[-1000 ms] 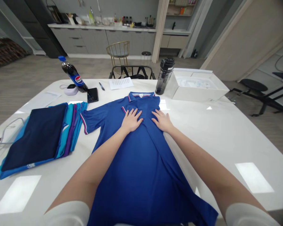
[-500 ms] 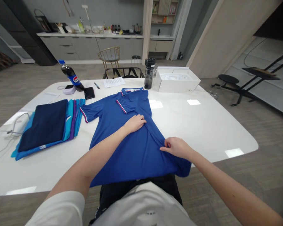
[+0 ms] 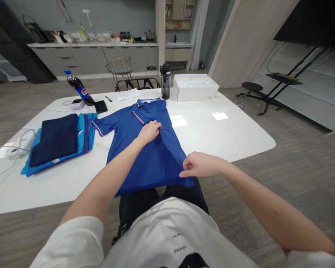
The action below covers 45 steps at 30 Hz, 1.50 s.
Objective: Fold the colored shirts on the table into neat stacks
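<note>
A blue polo shirt (image 3: 145, 160) with red and white trim lies on the table, its collar at the far end. The shirt's right side is folded inward, with that sleeve lying across the chest. My left hand (image 3: 150, 131) pinches the fold's edge just below the sleeve. Lower down, my right hand (image 3: 202, 164) has thumb and fingers closed on the folded side near the hem. The hem reaches the table's near edge, by my lap. Left of the shirt sits a stack of folded garments (image 3: 57, 139), dark navy on top, with blue, teal and purple ones under it.
Behind the shirt on the white table (image 3: 226, 137) stand a dark water bottle (image 3: 165, 82) and an open white box (image 3: 195, 89). A cola bottle (image 3: 79, 88), a black phone (image 3: 101, 107), a pen (image 3: 108, 98) and paper (image 3: 127, 93) lie back left. A white charger (image 3: 15, 149) trails cables.
The shirt's lower right side has come inward, so its fold is straighter and narrower. My right hand has moved with it toward the middle. The whole view has shifted somewhat.
</note>
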Motion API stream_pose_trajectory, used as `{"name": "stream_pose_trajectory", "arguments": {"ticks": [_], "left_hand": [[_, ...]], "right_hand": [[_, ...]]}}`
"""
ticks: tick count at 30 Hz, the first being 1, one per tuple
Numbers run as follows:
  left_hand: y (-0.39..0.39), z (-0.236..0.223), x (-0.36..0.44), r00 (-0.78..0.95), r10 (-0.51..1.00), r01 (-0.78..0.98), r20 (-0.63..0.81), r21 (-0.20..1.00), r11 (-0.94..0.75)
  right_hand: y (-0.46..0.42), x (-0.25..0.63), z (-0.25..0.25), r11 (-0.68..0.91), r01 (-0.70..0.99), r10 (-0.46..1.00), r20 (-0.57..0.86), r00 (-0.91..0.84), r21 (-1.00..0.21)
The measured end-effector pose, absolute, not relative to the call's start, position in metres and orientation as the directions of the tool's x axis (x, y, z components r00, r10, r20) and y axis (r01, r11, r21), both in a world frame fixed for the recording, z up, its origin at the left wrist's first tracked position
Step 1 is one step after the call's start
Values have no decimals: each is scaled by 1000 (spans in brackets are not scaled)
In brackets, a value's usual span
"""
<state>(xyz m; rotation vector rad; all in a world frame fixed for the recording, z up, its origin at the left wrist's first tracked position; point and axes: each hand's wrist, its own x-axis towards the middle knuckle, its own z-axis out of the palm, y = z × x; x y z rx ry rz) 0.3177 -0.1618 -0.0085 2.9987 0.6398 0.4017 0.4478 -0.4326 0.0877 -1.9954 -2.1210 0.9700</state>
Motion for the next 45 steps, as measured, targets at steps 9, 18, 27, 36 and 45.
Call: {"name": "stream_pose_trajectory", "arguments": {"ticks": [9, 18, 27, 36, 45], "left_hand": [[-241, -37, 228, 974, 166, 155, 154, 80, -985], [-274, -36, 217, 985, 44, -9, 168, 303, -953], [-224, -47, 268, 911, 341, 303, 232, 187, -935], [-213, -54, 269, 920, 362, 329, 147, 210, -921], [-159, -49, 364, 909, 356, 328, 216, 153, -932]], "right_hand": [[-391, 449, 5, -139, 956, 949, -312, 53, -260], [-394, 468, -12, -106, 938, 976, -213, 35, -331], [-339, 479, -45, -30, 987, 993, 106, 47, -160], [-336, 496, -44, -151, 982, 975, 146, 168, -116], [-158, 572, -53, -379, 801, 875, 102, 472, -463]]}}
